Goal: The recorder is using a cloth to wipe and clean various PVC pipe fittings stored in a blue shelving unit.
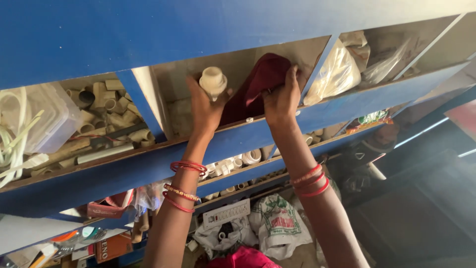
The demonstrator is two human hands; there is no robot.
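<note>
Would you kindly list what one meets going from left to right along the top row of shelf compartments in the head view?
Clear plastic box → pile of beige pipe elbows → left hand holding a cream pipe fitting → maroon cloth under the right hand → clear plastic bags.

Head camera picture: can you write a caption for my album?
Left hand lifts a cream plastic pipe fitting while right hand presses a maroon cloth into a blue wooden shelf compartment.

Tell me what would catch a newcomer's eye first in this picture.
Two raised hands in the middle bin of the blue shelf: the left hand holds a cream pipe fitting, the right hand grips a maroon cloth. Left of them, a bin brims with beige pipe elbows.
</note>
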